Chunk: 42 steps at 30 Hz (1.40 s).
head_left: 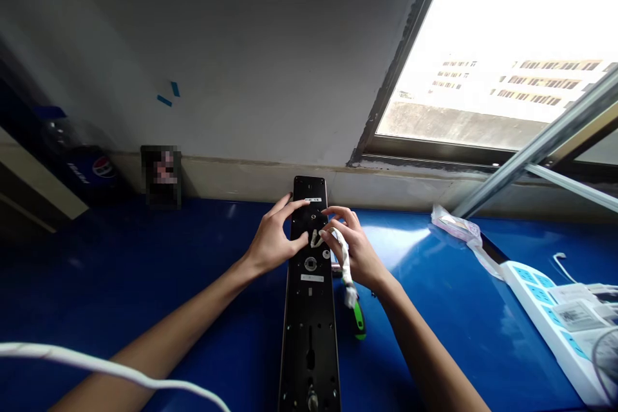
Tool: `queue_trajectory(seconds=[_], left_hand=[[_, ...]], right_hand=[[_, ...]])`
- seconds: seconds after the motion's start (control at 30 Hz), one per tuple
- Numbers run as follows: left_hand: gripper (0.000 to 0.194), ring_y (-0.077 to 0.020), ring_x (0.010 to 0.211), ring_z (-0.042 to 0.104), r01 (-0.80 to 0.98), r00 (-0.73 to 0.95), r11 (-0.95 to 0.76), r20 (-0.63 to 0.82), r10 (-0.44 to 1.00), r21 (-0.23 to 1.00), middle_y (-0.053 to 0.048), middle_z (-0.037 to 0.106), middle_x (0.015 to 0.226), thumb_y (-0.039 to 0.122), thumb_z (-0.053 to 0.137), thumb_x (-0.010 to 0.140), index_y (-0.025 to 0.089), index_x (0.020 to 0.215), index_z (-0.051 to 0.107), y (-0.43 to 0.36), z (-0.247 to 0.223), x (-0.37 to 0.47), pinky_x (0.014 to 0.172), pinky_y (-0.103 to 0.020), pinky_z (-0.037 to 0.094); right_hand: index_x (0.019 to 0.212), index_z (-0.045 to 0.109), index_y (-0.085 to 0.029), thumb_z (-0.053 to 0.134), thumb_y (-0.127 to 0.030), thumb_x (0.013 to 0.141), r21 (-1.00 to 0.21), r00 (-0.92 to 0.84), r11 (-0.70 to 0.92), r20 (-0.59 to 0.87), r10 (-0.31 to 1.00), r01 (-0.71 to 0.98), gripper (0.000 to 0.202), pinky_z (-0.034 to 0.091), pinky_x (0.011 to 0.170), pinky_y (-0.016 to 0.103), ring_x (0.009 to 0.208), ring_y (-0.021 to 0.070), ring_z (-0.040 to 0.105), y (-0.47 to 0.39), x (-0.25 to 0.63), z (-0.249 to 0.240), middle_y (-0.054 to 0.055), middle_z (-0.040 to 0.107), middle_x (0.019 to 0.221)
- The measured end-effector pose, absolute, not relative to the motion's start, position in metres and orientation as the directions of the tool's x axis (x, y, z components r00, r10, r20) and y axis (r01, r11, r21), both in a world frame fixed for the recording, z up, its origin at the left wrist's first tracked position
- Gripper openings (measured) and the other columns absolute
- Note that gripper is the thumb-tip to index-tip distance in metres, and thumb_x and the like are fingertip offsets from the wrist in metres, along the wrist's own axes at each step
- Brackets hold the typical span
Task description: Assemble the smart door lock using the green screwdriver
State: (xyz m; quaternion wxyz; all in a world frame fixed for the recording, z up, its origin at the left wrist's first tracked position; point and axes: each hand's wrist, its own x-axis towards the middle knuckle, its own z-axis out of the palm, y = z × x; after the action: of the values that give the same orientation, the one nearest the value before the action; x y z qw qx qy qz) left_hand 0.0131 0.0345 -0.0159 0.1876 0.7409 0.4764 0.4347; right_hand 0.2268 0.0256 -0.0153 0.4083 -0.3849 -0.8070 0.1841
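Observation:
A long black door-lock panel [310, 315] lies lengthwise before me on the blue table, its holed face up, with small white labels on it. My left hand [273, 238] rests at its left edge, the thumb and forefinger spread apart and touching the face. At the right edge, my right hand [355, 248] has its thumb and fingers closed on a white wrapped cable [344, 257]. This cable comes out of the panel's middle and loops over the hand, its free end hanging down. A green and black screwdriver handle [358, 318] lies just right of the panel, partly hidden.
A white power strip [541, 309] with plugged-in adapters lies at the right, near a crumpled plastic bag [456, 225]. A metal bar [521, 161] slants before the window. Far left stands a Pepsi bottle [87, 170]. Another white cable [120, 370] crosses the lower left foreground.

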Motion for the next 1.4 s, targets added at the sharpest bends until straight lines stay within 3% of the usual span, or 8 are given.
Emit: queue_trajectory(seconds=[0.17,0.3,0.4,0.53,0.83,1.0,1.13,1.4], left_hand=[[0.056,-0.0306,0.140,0.059,0.548,0.061,-0.507,0.573,0.818,0.665,-0.006,0.066,0.145,0.018,0.074,0.080,0.025,0.134,0.066,0.030,-0.019,0.022,0.119,-0.046,0.049],[0.055,-0.0293,0.136,0.062,0.558,0.023,-0.512,0.605,0.796,0.653,-0.006,0.065,0.147,0.018,0.075,0.081,0.026,0.135,0.066,0.029,-0.022,0.024,0.119,-0.046,0.050],[0.041,-0.0308,0.138,0.060,0.572,0.022,-0.522,0.624,0.781,0.633,-0.008,0.061,0.151,0.020,0.076,0.081,0.025,0.121,0.076,0.030,-0.023,0.023,0.118,-0.048,0.050],[0.025,-0.0323,0.139,0.059,0.569,0.032,-0.534,0.633,0.774,0.625,-0.009,0.056,0.155,0.023,0.076,0.081,0.023,0.106,0.083,0.033,-0.026,0.022,0.117,-0.051,0.051],[0.027,-0.0317,0.136,0.062,0.533,0.063,-0.552,0.620,0.782,0.642,-0.009,0.056,0.155,0.027,0.077,0.084,0.024,0.110,0.083,0.035,-0.026,0.019,0.115,-0.050,0.053],[0.025,-0.0327,0.141,0.057,0.517,0.083,-0.517,0.561,0.823,0.682,-0.008,0.052,0.159,0.030,0.077,0.083,0.025,0.107,0.083,0.038,-0.027,0.016,0.119,-0.051,0.047],[0.027,-0.0338,0.140,0.057,0.413,0.057,-0.464,0.487,0.872,0.784,-0.010,0.048,0.161,0.032,0.074,0.087,0.023,0.111,0.081,0.036,-0.034,0.018,0.113,-0.048,0.054],[0.027,-0.0269,0.114,0.074,0.118,0.055,-0.371,0.367,0.929,0.921,-0.008,0.070,0.135,0.042,0.066,0.097,0.024,0.115,0.075,0.038,-0.040,0.025,0.101,-0.041,0.061]], right_hand=[[0.093,0.071,-0.025,0.060,-0.033,0.102,-0.616,-0.372,0.649,0.532,0.761,0.446,0.016,0.052,0.101,0.047,0.119,0.0261,0.057,0.025,0.232,-0.017,0.010,0.058,0.136],[0.095,0.071,-0.024,0.058,-0.031,0.103,-0.623,-0.337,0.653,0.560,0.756,0.430,0.017,0.053,0.100,0.045,0.118,0.0249,0.061,0.024,0.235,-0.017,0.010,0.062,0.132],[0.098,0.070,-0.025,0.057,-0.030,0.104,-0.618,-0.337,0.668,0.578,0.743,0.414,0.015,0.052,0.104,0.044,0.121,0.0239,0.061,0.024,0.235,-0.015,0.009,0.065,0.133],[0.101,0.069,-0.026,0.052,-0.028,0.106,-0.595,-0.395,0.697,0.574,0.717,0.401,0.018,0.053,0.104,0.042,0.132,0.0243,0.056,0.024,0.233,-0.017,0.007,0.075,0.113],[0.104,0.070,-0.029,0.057,-0.023,0.103,-0.478,-0.471,0.748,0.582,0.662,0.461,0.015,0.042,0.108,0.055,0.129,0.0303,0.054,0.024,0.216,-0.012,0.007,0.076,0.092],[0.096,0.077,-0.028,0.069,-0.029,0.096,-0.538,-0.418,0.723,0.590,0.691,0.434,0.008,0.047,0.108,0.051,0.131,0.0296,0.051,0.024,0.227,-0.014,0.009,0.066,0.130],[0.097,0.079,-0.029,0.070,-0.033,0.096,-0.633,-0.392,0.668,0.541,0.744,0.392,0.010,0.056,0.100,0.046,0.126,0.0274,0.060,0.027,0.237,-0.019,0.009,0.061,0.134],[0.108,0.081,-0.033,0.070,-0.036,0.094,-0.740,-0.446,0.597,0.441,0.779,0.311,0.018,0.051,0.111,0.047,0.139,0.0304,0.055,0.028,0.245,-0.018,0.006,0.056,0.152]])
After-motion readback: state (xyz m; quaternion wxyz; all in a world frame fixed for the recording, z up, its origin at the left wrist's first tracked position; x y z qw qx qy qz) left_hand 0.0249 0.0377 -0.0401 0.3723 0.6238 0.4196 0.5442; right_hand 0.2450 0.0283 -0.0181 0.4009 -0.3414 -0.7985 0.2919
